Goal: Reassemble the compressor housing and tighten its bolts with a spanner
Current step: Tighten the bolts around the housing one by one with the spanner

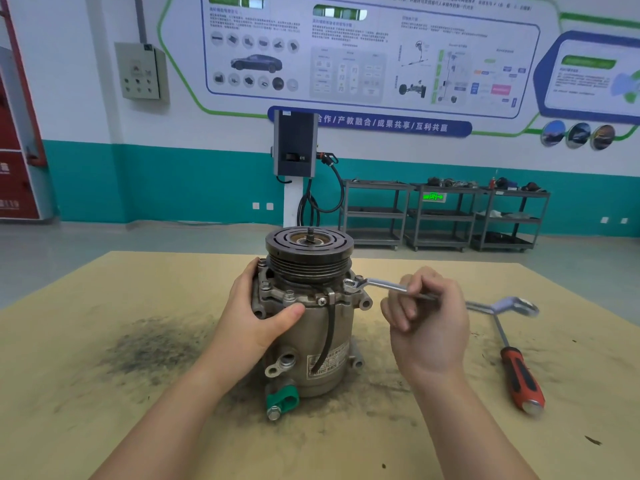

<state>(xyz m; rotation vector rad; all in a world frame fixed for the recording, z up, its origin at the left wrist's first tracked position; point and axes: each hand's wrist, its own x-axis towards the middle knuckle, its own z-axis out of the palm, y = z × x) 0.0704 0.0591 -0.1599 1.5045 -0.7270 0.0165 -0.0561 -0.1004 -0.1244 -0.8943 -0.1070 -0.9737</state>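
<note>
"作/产教融合/成果共享/互利共赢" on the blue wall banner (pixel 370 125); compressor (pixel 311 327) label (pixel 327 367) print too blurred

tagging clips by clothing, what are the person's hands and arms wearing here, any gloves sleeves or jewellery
Nothing is worn, as far as the view shows. The left hand and right hand are bare, with no gloves, and no rings show on the fingers. Both forearms are bare down to the frame's bottom edge: no sleeves, watch or wristband in view.

You grip a bright, polished steel spanner (pixel 381 285) against the dull, cast grey-metal compressor housing (pixel 311 327), whose dark grooved pulley (pixel 309 252) looks matt. Its green clip (pixel 282 398) is smooth plastic. The tan wooden tabletop (pixel 104 410) is matt and soot-smudged.
</note>
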